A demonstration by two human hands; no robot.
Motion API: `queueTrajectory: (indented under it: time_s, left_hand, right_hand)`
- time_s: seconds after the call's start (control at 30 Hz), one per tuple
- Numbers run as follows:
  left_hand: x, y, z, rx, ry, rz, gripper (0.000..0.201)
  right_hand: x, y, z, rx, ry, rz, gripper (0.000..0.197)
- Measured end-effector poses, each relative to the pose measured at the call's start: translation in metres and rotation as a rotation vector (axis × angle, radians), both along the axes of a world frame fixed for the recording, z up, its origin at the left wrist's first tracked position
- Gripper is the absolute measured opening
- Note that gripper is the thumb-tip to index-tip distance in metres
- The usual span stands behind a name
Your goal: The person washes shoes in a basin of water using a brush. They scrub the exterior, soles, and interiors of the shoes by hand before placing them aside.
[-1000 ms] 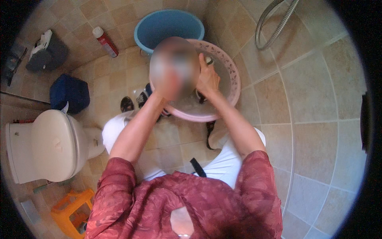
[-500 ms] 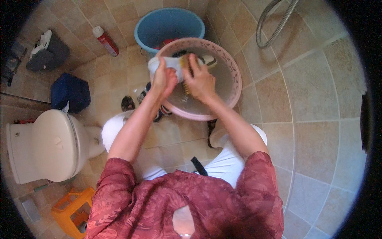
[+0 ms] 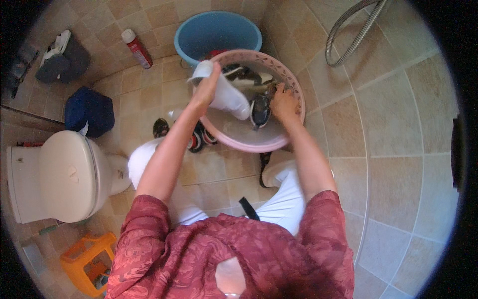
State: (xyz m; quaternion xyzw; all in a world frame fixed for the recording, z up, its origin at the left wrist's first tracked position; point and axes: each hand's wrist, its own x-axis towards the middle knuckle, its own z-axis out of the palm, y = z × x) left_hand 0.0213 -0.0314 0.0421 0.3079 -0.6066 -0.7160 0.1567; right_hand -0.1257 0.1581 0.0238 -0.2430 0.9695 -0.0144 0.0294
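My left hand [image 3: 206, 92] is closed around the heel end of a white shoe [image 3: 230, 98], tilted over the left side of a pink basin [image 3: 241, 144]. My right hand [image 3: 285, 105] is low at the basin's right side, its fingers curled round a brush [image 3: 272, 89] that is mostly hidden, with only a brownish patch of bristles showing. Beside it a dark shoe [image 3: 260, 111] with a pale edge lies in the cloudy water. More black-and-white shoes [image 3: 242, 74] soak at the far side of the basin.
Behind the basin stands a blue tub [image 3: 219, 35] with something red inside. Dark shoes with red and white trim [image 3: 195, 142] sit left of the basin. A toilet [image 3: 67, 174], a blue bin [image 3: 89, 112], a red spray can [image 3: 137, 49] and an orange stool [image 3: 84, 264] stand leftward; a shower hose [image 3: 343, 37] hangs at right.
My right hand has moved right and down from the white shoe to the basin's right side, taking the brush along. The white shoe has swung, its toe now pointing down toward the water.
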Motion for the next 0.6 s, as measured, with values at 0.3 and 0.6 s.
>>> queueTrajectory:
  time_s: [0.3, 0.6]
  left_hand:
    - [0.004, 0.004, -0.003, -0.692, -0.245, -0.182, 0.062]
    - [-0.001, 0.013, 0.009, 0.073, 0.093, 0.007, 0.086]
  right_hand:
    - [-0.009, 0.004, -0.028, -0.077, -0.129, 0.013, 0.067]
    - [0.033, -0.022, 0.075, -0.613, -0.264, 0.188, 0.065]
